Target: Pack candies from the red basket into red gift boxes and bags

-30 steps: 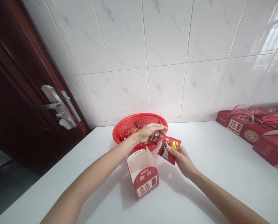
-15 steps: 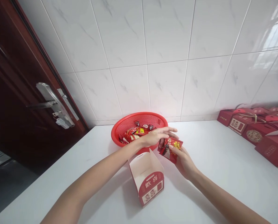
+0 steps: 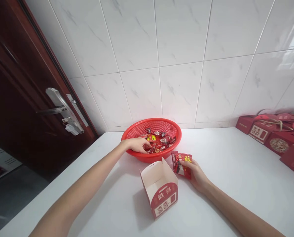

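Red packets (image 3: pixel 182 170), right of centre, clamped in the right hand (image 3: pixel 197 176) beside the open box (image 3: pixel 165 199)! Left hand (image 3: pixel 139 144) crosses the basket's (image 3: pixel 150 158) near-left rim, grip impossible to tell; white tabletop (image 3: pixel 223 154) spreads rightward.

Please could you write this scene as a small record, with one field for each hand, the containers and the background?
Left hand: in the red basket, fingers among small wrapped packets; whether it grips one cannot be told
Right hand: holds red packets, to the right of the open box
Open box: upright on the white table, nearer the viewer than the basket
Other boxes: red, grouped at the far right
Background: tiled wall; dark door at left, keys hanging by its handle
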### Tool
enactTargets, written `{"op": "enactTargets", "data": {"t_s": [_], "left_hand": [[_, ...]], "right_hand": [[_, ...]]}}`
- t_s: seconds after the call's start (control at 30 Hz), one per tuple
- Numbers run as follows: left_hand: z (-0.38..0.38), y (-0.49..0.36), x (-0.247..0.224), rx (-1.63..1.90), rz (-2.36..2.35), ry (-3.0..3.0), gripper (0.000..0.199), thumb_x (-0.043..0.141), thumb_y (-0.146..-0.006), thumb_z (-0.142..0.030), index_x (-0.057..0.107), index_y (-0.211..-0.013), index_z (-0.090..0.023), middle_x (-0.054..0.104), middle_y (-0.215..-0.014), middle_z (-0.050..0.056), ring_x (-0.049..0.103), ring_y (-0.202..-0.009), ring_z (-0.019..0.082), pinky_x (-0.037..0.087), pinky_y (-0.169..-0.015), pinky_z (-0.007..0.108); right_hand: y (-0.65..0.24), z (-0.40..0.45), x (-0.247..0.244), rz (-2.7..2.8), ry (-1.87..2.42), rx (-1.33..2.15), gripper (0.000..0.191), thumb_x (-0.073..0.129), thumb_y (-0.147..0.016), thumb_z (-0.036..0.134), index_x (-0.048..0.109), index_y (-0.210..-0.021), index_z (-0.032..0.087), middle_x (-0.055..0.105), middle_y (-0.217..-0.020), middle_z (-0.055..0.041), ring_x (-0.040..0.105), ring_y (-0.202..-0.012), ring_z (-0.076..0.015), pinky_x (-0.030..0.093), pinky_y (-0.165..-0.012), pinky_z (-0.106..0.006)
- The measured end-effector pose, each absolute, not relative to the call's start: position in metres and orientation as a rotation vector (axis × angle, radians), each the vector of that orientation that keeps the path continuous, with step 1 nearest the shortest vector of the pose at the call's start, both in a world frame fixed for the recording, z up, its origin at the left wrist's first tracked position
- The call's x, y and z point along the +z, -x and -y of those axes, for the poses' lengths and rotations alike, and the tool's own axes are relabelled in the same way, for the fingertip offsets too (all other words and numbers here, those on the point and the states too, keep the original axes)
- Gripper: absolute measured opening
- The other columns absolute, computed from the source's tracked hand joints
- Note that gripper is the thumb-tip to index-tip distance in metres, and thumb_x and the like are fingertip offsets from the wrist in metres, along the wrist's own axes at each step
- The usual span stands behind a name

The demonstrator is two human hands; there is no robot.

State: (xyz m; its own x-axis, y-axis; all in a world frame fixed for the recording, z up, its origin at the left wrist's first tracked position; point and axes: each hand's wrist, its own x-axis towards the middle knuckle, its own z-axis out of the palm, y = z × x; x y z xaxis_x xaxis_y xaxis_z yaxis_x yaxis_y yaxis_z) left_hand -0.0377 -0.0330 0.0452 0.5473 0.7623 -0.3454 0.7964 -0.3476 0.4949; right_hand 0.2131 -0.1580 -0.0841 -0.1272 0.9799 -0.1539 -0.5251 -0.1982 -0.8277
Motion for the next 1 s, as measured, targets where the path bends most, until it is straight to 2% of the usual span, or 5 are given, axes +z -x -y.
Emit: {"op": "enactTargets", "data": {"t_s": [0.1, 0.37, 0.63, 0.87, 1.0], "left_hand": [[0.033, 0.028, 0.032, -0.141, -1.305, -2.241, 0.013, 0.075, -0.052, -0.016, 0.064, -0.059, -0.021, 0.065, -0.070, 0.004, 0.060, -0.076, 0.026, 0.042, -0.071, 0.031], [0.021, 0.008, 0.022, -0.235, -1.437, -2.295, 0.018, 0.068, -0.046, -0.009, 0.059, -0.056, -0.021, 0.058, -0.061, 0.004, 0.055, -0.060, 0.024, 0.039, -0.061, 0.034], [0.010, 0.016, 0.015, 0.015, -1.380, -2.325, 0.028, 0.071, -0.051, -0.012, 0.045, -0.051, -0.022, 0.046, -0.051, -0.002, 0.047, -0.054, 0.019, 0.031, -0.054, 0.029], [0.008, 0.015, 0.016, 0.323, -1.352, -2.211, 0.023, 0.069, -0.067, -0.029, 0.048, -0.064, -0.021, 0.052, -0.060, -0.003, 0.052, -0.057, 0.016, 0.034, -0.053, 0.027], [0.011, 0.016, 0.018, 0.390, -1.316, -2.162, 0.030, 0.072, -0.071, -0.040, 0.049, -0.068, -0.020, 0.055, -0.066, -0.001, 0.055, -0.060, 0.016, 0.037, -0.053, 0.025]], "right_hand": [[-0.215, 0.160, -0.081, 0.736, 0.877, 1.624, 0.040, 0.087, -0.065, 0.037, 0.070, -0.095, 0.016, 0.078, -0.099, -0.0103, 0.075, -0.090, -0.0281, 0.058, -0.087, -0.042], [-0.217, 0.162, -0.079, 0.765, 0.890, 1.630, 0.042, 0.088, -0.065, 0.038, 0.068, -0.096, 0.017, 0.078, -0.102, -0.0118, 0.074, -0.098, -0.0325, 0.059, -0.086, -0.045], [-0.216, 0.161, -0.082, 0.751, 0.877, 1.629, 0.041, 0.089, -0.063, 0.037, 0.070, -0.094, 0.016, 0.078, -0.098, -0.0110, 0.075, -0.095, -0.0311, 0.059, -0.088, -0.045], [-0.217, 0.161, -0.080, 0.758, 0.864, 1.639, 0.040, 0.088, -0.065, 0.035, 0.070, -0.095, 0.016, 0.078, -0.100, -0.0104, 0.074, -0.097, -0.0302, 0.059, -0.089, -0.043], [-0.218, 0.161, -0.081, 0.772, 0.868, 1.650, 0.040, 0.086, -0.068, 0.036, 0.070, -0.098, 0.016, 0.078, -0.101, -0.0111, 0.075, -0.093, -0.0296, 0.059, -0.088, -0.043]]}}
